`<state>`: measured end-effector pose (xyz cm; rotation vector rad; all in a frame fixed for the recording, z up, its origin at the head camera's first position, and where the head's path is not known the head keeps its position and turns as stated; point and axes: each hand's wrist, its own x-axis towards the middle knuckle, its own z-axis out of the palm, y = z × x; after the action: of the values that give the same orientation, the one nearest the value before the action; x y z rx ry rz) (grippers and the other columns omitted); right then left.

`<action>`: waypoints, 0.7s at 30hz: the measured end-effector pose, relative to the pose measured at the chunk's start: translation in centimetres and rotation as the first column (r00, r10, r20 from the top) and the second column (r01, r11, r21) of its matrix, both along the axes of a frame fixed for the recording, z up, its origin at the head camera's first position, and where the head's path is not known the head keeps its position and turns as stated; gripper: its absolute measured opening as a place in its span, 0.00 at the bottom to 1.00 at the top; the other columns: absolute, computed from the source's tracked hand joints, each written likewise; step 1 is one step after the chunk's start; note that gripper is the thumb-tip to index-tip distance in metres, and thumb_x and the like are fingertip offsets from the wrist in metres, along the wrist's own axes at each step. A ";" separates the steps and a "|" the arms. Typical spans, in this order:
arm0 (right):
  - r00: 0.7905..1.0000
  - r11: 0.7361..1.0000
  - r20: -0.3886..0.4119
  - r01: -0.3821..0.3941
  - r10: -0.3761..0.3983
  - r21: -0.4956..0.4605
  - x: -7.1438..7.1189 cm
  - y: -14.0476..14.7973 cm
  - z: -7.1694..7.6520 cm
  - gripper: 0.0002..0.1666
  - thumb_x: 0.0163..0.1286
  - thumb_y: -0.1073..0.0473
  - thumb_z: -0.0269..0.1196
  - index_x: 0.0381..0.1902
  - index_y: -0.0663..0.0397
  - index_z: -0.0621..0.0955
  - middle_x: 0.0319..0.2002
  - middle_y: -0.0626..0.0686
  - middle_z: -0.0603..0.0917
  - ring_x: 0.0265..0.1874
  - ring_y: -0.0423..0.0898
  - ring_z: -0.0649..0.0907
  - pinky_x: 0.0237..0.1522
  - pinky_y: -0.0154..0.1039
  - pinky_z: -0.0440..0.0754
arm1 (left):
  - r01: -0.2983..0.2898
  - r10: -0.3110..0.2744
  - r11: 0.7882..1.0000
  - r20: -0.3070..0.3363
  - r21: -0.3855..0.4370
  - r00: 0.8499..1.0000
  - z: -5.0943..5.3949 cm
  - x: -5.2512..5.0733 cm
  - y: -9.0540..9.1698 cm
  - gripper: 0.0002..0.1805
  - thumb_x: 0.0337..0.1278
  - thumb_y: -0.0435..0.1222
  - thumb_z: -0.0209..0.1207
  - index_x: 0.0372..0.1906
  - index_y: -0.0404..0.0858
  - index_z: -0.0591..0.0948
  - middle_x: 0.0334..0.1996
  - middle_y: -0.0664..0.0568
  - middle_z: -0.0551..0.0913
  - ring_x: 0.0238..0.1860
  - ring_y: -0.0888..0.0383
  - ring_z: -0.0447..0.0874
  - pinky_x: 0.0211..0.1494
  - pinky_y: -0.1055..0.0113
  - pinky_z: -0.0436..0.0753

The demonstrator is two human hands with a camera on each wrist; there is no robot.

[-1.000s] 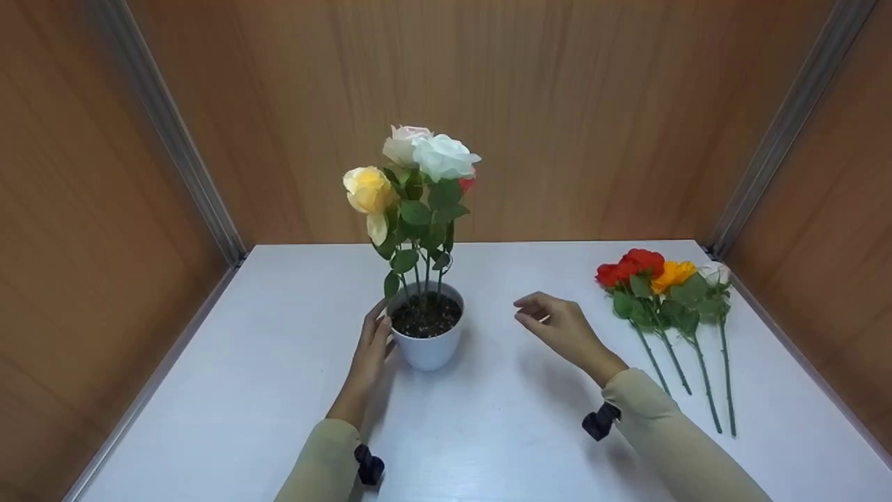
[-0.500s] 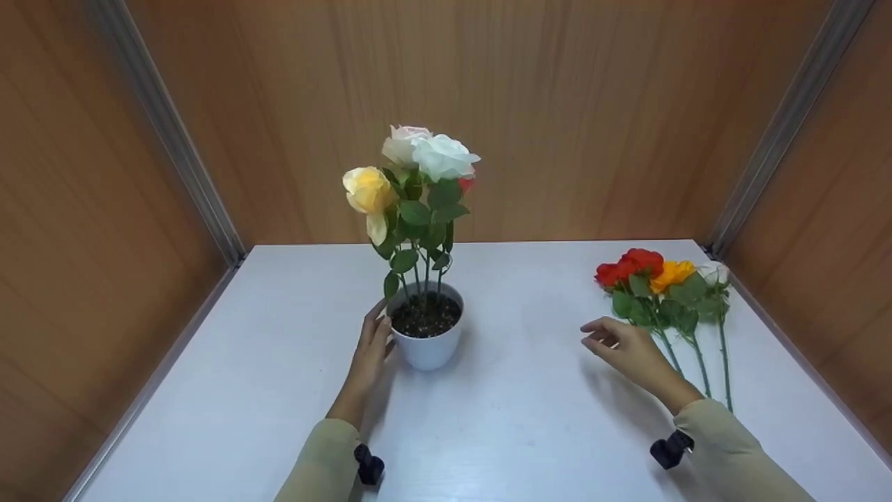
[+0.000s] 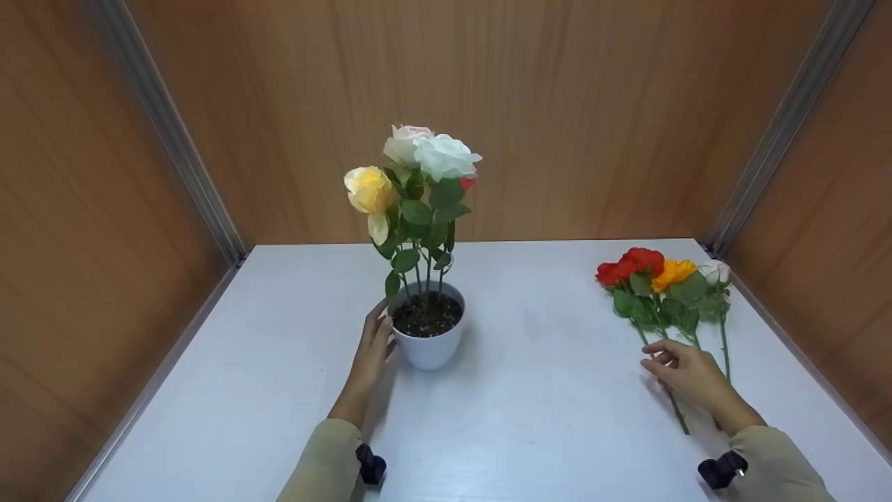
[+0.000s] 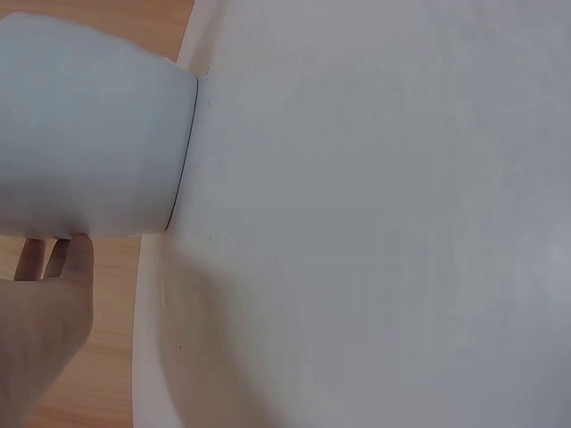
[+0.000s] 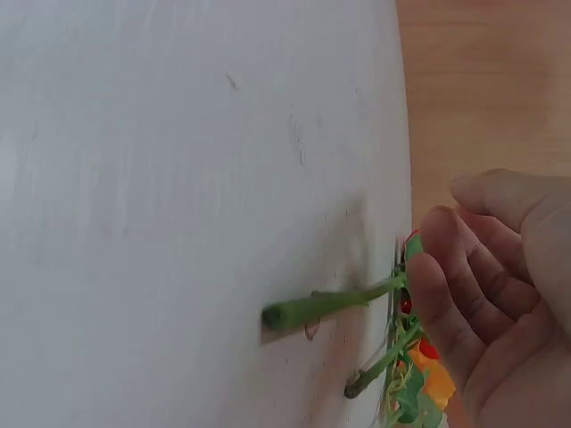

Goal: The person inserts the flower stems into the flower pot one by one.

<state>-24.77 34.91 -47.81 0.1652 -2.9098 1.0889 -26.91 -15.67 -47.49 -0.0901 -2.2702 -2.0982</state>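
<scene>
A white flower pot (image 3: 428, 352) with dark soil stands on the table. In it rise white roses (image 3: 446, 157), a yellow rose (image 3: 369, 189) and a partly hidden red bloom. My left hand (image 3: 369, 348) rests its fingers against the left side of the pot; the left wrist view shows its fingertips touching the pot wall (image 4: 89, 134). Over at the right, my right hand (image 3: 690, 373) hovers over the stems of loose roses with its fingers loosely bent. Nothing shows between those fingers in the right wrist view, where two stem ends (image 5: 312, 309) lie beside the hand.
Red roses (image 3: 642, 261), an orange rose (image 3: 672, 275) and a white rose (image 3: 713, 272) lie on the right of the white table (image 3: 543, 418), blooms toward the back. Wooden panels (image 3: 529, 104) enclose the table at the back and both sides.
My right hand has moved right and toward me, from beside the pot to above the loose rose stems. The left hand and the pot have stayed in place.
</scene>
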 end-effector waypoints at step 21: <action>0.980 0.996 0.180 0.078 -0.087 0.052 0.1 1.8 -0.7 0.27 0.69 0.52 0.68 0.56 0.69 0.78 0.30 0.52 0.81 0.23 0.46 0.79 0.20 0.41 0.80 | -0.022 0.022 1.000 -0.041 0.003 0.999 -1.9 -1.0 -0.3 0.30 0.82 0.49 0.37 0.80 0.45 0.51 0.76 0.36 0.56 0.74 0.37 0.58 0.75 0.42 0.60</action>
<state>-24.65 36.73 -48.49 -0.0575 -3.0709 1.0807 -27.87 -15.94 -49.40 -0.1070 -2.2345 -2.0692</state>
